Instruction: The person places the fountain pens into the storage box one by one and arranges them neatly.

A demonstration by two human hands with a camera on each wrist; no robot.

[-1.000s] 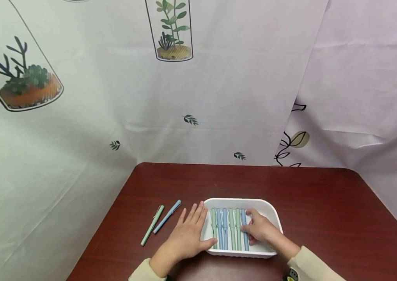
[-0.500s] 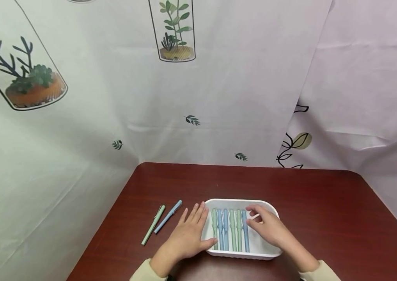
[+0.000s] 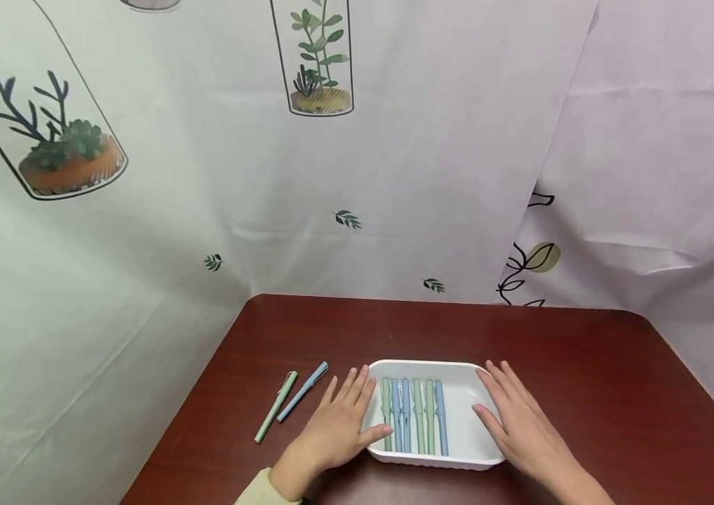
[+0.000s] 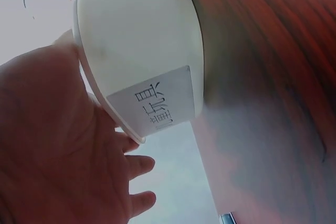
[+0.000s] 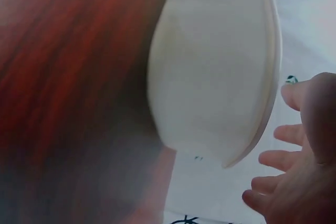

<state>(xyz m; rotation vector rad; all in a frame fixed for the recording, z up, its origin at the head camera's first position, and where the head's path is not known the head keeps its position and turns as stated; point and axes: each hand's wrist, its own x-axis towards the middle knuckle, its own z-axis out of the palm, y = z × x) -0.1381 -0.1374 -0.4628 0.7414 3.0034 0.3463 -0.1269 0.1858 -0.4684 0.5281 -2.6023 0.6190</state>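
A white plastic tray [image 3: 470, 438] sits on the table, with a row of green and blue pens [image 3: 419, 416] side by side in its left and middle part. My left hand [image 3: 339, 424] rests on the tray's left rim, fingers straight and spread, thumb reaching over the near left corner. In the left wrist view its palm lies against the rim, beside a label [image 4: 152, 100] on the tray's end wall. At the opposite end my right hand [image 3: 524, 424] is spread with straight fingers, holding nothing. The right wrist view shows its fingers [image 5: 281, 158] just outside the rim.
Left of the tray, a green pen [image 3: 275, 407] and a blue pen [image 3: 303, 391] lie slanted on the dark red table [image 3: 559, 344]. A pale printed curtain [image 3: 395, 175] hangs behind and along the left side.
My right hand has let go of the rightmost blue pen inside the tray and moved right, out to the tray's right rim, fingers now straightened. The left hand has stayed in place.
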